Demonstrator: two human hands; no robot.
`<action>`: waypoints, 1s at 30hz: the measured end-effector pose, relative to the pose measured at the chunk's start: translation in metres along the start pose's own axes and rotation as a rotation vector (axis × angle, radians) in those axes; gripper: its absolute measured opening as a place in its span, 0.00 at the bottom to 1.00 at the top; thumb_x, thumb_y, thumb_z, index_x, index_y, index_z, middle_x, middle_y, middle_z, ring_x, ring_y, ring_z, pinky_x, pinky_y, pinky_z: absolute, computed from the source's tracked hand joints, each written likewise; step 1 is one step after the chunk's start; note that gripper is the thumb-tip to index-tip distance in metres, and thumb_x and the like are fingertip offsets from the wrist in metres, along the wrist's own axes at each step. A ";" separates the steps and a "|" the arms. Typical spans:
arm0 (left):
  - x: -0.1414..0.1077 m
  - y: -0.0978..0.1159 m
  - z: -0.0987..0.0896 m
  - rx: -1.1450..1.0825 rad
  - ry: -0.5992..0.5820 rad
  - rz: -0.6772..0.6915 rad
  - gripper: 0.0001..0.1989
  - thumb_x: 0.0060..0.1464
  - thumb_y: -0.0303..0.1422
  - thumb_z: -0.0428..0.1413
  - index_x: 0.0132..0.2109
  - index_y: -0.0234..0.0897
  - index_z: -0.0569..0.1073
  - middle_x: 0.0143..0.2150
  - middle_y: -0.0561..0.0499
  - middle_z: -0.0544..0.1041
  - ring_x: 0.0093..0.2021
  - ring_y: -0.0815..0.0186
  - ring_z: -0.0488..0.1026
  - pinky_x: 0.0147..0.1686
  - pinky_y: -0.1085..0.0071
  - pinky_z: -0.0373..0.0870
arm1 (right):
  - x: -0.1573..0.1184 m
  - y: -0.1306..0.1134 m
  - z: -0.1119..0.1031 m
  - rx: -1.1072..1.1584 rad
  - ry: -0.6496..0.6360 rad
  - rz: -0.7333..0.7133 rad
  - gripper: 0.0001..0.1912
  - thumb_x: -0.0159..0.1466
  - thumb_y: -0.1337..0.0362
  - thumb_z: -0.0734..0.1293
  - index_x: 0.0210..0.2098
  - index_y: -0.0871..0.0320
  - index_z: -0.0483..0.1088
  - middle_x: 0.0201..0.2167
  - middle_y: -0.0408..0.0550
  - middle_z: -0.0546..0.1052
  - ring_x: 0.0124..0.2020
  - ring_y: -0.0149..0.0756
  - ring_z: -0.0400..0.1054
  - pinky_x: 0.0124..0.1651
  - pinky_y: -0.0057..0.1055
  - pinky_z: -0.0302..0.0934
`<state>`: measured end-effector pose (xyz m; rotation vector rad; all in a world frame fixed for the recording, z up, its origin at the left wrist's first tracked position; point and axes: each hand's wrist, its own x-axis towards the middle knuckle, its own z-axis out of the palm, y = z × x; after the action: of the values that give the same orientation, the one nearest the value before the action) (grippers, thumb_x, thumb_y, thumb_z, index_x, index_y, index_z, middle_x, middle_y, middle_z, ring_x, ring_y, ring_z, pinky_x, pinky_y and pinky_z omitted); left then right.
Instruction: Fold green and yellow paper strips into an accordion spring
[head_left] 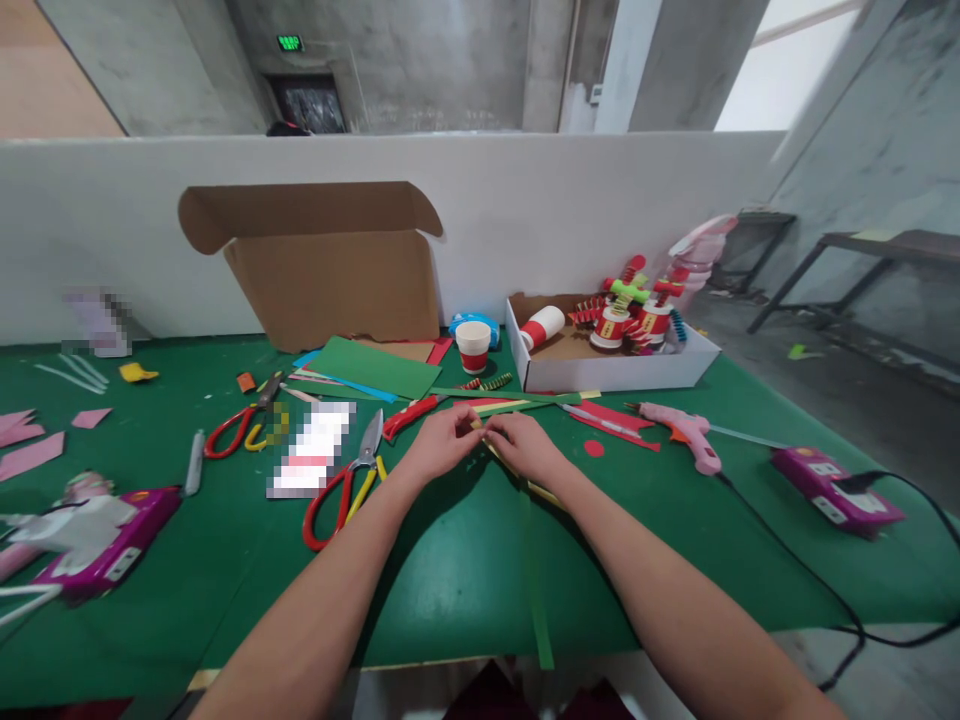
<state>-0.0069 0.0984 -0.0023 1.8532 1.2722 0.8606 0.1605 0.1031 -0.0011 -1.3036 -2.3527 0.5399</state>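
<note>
Near the middle of the table, my left hand [442, 442] and my right hand [531, 450] meet with fingertips pinched. Between them they hold the end of a narrow yellow paper strip [546, 494], which slants down under my right wrist. A green paper strip [537, 590] joins it near my right hand and hangs toward the table's front edge. How the two strips are joined is hidden. Just beyond my hands lie more paper strips [517, 405] and a red utility knife [411, 415]. Left of my left forearm lie scissors [352, 488] with red and yellow handles.
A white box [615, 376] holds decorated paper cups and springs. A paper cup [472, 350] stands beside it. Right are a pink glue gun [688, 430], its cord, and a purple pack [836, 490]. Left are green paper sheets [375, 368], more scissors [240, 425] and another purple pack [127, 545].
</note>
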 end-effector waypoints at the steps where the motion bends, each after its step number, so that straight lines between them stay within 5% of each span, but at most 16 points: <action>1: 0.000 -0.001 0.001 -0.005 0.005 -0.005 0.06 0.50 0.35 0.53 0.30 0.37 0.68 0.24 0.55 0.70 0.24 0.69 0.68 0.26 0.74 0.63 | 0.000 0.000 0.000 -0.003 -0.003 0.008 0.10 0.66 0.67 0.61 0.32 0.60 0.73 0.33 0.49 0.78 0.36 0.35 0.67 0.41 0.29 0.54; 24: 0.001 -0.001 0.002 0.101 0.086 0.032 0.10 0.54 0.37 0.49 0.30 0.37 0.70 0.24 0.54 0.71 0.25 0.68 0.68 0.28 0.73 0.62 | 0.000 -0.002 -0.003 -0.026 -0.031 0.064 0.10 0.66 0.68 0.61 0.33 0.59 0.74 0.33 0.49 0.79 0.37 0.36 0.69 0.40 0.29 0.55; 30: 0.000 0.003 0.001 0.010 0.138 0.037 0.10 0.51 0.38 0.53 0.28 0.37 0.72 0.24 0.54 0.73 0.24 0.69 0.67 0.27 0.74 0.64 | -0.001 -0.005 -0.012 -0.028 -0.066 0.046 0.10 0.65 0.66 0.61 0.36 0.59 0.74 0.36 0.50 0.79 0.40 0.38 0.70 0.50 0.36 0.55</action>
<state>-0.0045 0.0976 -0.0001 1.8570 1.3317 1.0192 0.1639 0.1017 0.0117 -1.3758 -2.3971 0.5742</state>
